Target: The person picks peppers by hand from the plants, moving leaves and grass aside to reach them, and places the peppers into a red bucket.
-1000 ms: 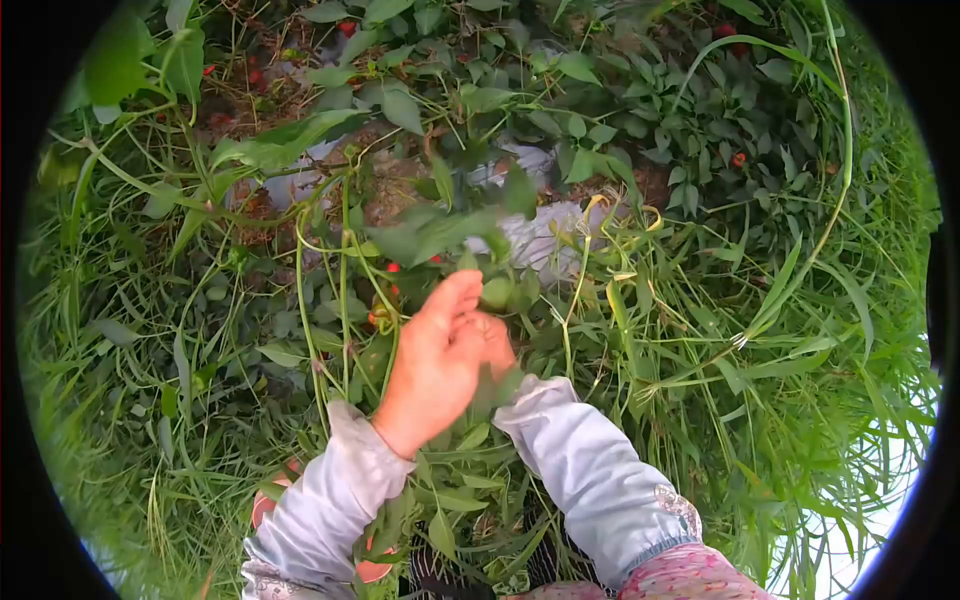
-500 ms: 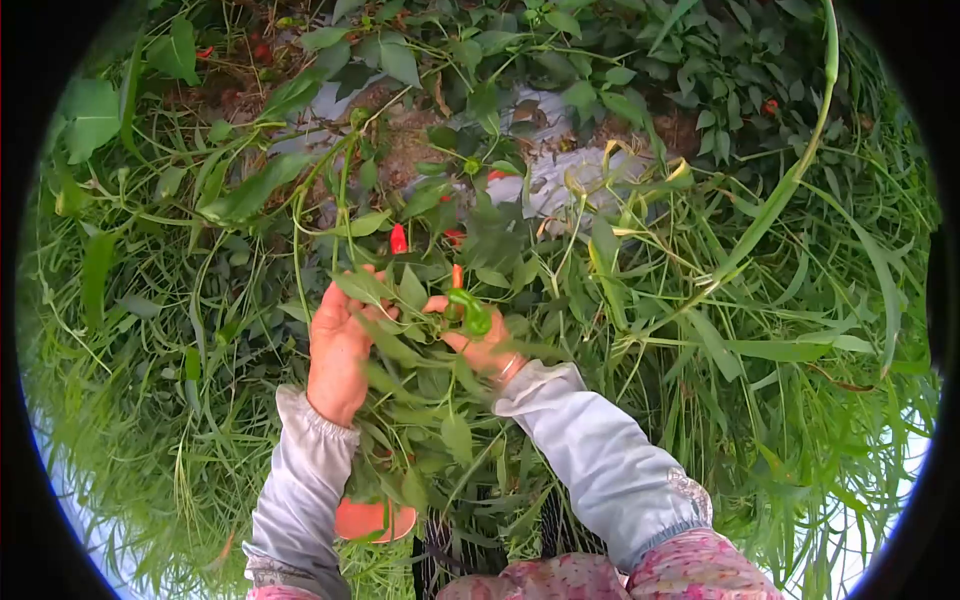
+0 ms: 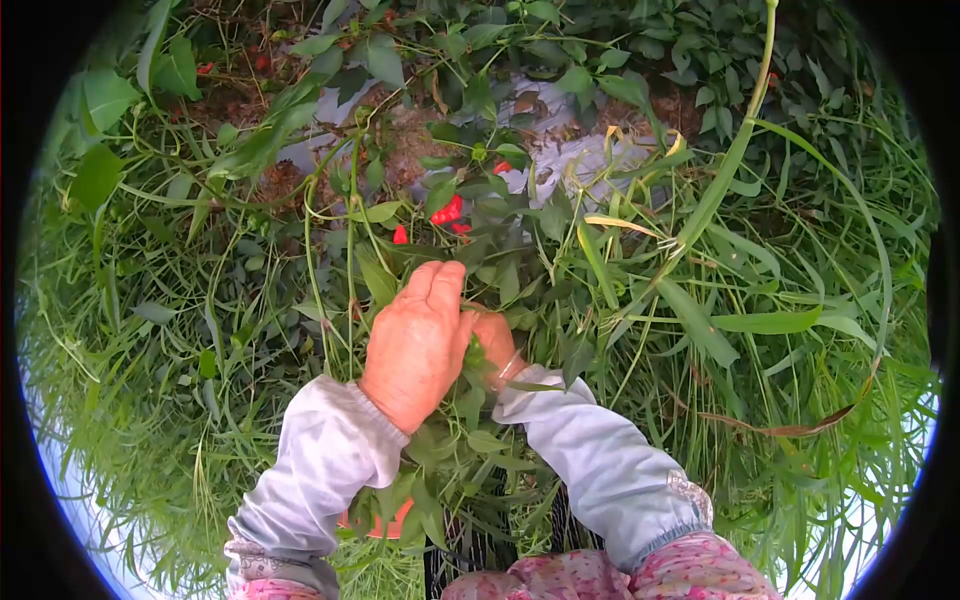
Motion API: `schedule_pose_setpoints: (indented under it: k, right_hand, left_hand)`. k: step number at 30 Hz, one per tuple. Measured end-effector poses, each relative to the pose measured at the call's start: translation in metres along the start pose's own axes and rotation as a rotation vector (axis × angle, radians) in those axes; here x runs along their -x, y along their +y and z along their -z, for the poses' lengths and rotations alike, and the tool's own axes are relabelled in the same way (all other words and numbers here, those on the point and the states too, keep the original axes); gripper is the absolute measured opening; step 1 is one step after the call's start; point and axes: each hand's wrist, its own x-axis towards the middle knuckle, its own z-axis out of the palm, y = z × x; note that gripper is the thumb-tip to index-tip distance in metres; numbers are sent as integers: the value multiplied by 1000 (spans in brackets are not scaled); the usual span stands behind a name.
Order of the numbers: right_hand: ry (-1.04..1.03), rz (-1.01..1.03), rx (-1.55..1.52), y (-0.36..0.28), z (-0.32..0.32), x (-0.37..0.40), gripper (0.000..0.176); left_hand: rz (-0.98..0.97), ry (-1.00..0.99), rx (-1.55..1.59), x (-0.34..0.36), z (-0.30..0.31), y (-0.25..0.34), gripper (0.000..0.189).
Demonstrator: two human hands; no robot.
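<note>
My left hand (image 3: 415, 340) shows its back, with the fingers together and bent over the pepper plant in front of me. What its fingertips grip is hidden. Tucked against it is my right hand (image 3: 494, 343), closed and partly covered by the left hand and leaves. A blurred bit of green pepper (image 3: 476, 352) shows at the right palm. Just beyond the fingers, a red pepper (image 3: 446, 211) hangs among the leaves, and a smaller red pepper (image 3: 400, 234) is to its left. Pepper leaves (image 3: 485, 440) hang below the hands.
Grey plastic sheeting (image 3: 570, 160) and brown soil lie behind the plant. A long grass stalk (image 3: 725, 185) arches on the right. Dense grass (image 3: 180, 440) surrounds the plants. Part of an orange-red object (image 3: 392, 522) shows beneath the leaves near my body.
My left hand has turned from palm-up to back-up and moved right, against my right hand. The green pepper in the right hand is now mostly covered. More red pepper shows behind.
</note>
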Motion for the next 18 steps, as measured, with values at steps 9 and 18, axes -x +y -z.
schedule_pose_setpoints:
  k: [9, 18]
  right_hand:
    - [-6, 113, 132, 3, -9, 0, 43]
    - [-57, -159, 235, -39, -15, 8, 56]
  left_hand:
    - [-269, -156, -361, 29, -4, -45, 39]
    - [-358, -269, -401, 47, 14, -37, 28]
